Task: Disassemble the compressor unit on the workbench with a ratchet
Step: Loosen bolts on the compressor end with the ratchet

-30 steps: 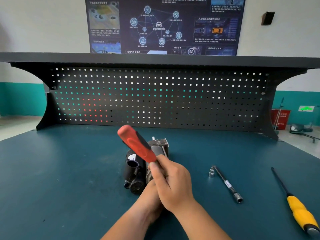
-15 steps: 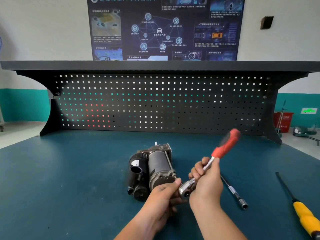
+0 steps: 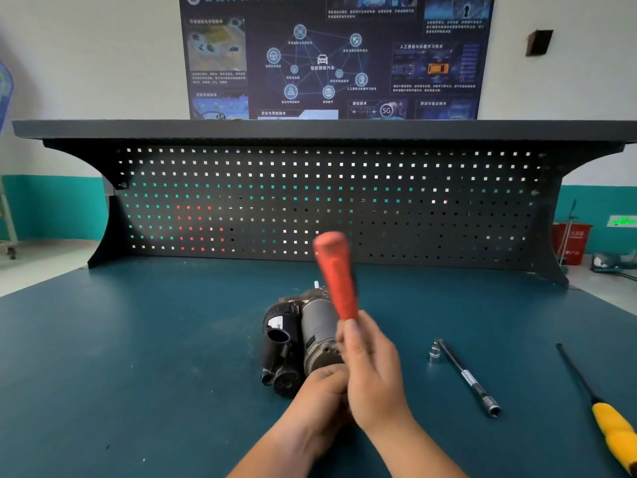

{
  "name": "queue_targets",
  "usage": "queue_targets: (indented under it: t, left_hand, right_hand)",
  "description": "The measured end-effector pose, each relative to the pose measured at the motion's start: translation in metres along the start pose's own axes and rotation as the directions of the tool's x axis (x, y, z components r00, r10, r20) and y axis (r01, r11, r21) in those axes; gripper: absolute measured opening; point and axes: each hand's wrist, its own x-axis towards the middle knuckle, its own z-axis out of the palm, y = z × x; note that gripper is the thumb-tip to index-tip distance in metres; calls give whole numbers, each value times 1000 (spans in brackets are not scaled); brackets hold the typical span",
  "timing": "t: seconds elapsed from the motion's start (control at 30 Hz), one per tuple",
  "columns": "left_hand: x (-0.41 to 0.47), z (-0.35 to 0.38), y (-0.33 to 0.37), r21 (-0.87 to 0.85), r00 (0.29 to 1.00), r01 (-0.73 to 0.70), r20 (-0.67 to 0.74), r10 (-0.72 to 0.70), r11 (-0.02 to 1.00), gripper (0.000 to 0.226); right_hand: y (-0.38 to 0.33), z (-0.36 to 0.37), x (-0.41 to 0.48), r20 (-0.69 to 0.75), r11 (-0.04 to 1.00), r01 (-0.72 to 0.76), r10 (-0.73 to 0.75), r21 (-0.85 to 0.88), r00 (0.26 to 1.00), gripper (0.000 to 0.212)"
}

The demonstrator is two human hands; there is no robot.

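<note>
The extension bar [image 3: 465, 376] lies right of the compressor [image 3: 300, 339], screwdriver [image 3: 599, 408] farther right.

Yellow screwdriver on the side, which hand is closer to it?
Right. The right hand, holding the ratchet, is left of the screwdriver; the left hand is farther left, at the compressor.

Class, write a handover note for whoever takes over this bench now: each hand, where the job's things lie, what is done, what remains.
Right hand grips the ratchet, red handle pointing up over the compressor.
Left hand curls at the compressor's near end; its grip is hidden.
The compressor lies on the workbench; extension bar, socket and yellow screwdriver lie to its right.
Done: no parts seen off.
Left: loosen fasteners, dismantle.
</note>
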Motion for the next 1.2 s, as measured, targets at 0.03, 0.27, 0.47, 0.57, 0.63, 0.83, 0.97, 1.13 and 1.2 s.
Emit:
queue_targets:
  t: [0.03, 0.27, 0.47, 0.57, 0.63, 0.83, 0.97, 1.13, 1.2]
  left_hand:
    - [1, 0, -1, 10, 1000, 10, -12, -10, 1000, 18]
    - [4, 5, -1, 59, 999, 30, -41, -28, 998, 22]
    - [1, 5, 4, -13, 989, 142, -51, -142, 990, 20]
    - [1, 5, 4, 20, 991, 128, -34, -127, 992, 23]
    - [3, 5, 1, 37, 994, 110, -13, -110, 993, 24]
    - [0, 3, 0, 1, 999, 19, 28, -19, 1000, 14]
    - [3, 10, 1, 49, 999, 11, -34, -9, 999, 26]
    - [3, 8, -1, 113, 1000, -7, -23, 9, 994, 27]
    - [1, 7, 0, 132, 999, -8, -35, 13, 991, 25]
  right_hand:
    - [-2, -1, 1, -70, 984, -76, 88, 160, 994, 35]
    - [2, -23, 21, -312, 634, -234, 626, 737, 715, 38]
    - [8, -24, 23, -313, 659, -228, 597, 717, 739, 38]
    - [6, -17, 18, -235, 870, -166, 302, 463, 924, 34]
    - [5, -14, 11, -49, 965, -35, 49, 260, 998, 32]
    - [0, -7, 1, -20, 993, -6, 9, 119, 1000, 32]
    - [7, -26, 22, -258, 636, -265, 607, 724, 751, 36]
    - [17, -35, 27, -249, 462, -279, 791, 842, 559, 37]
    - [13, -32, 28, -292, 574, -285, 709, 768, 642, 38]
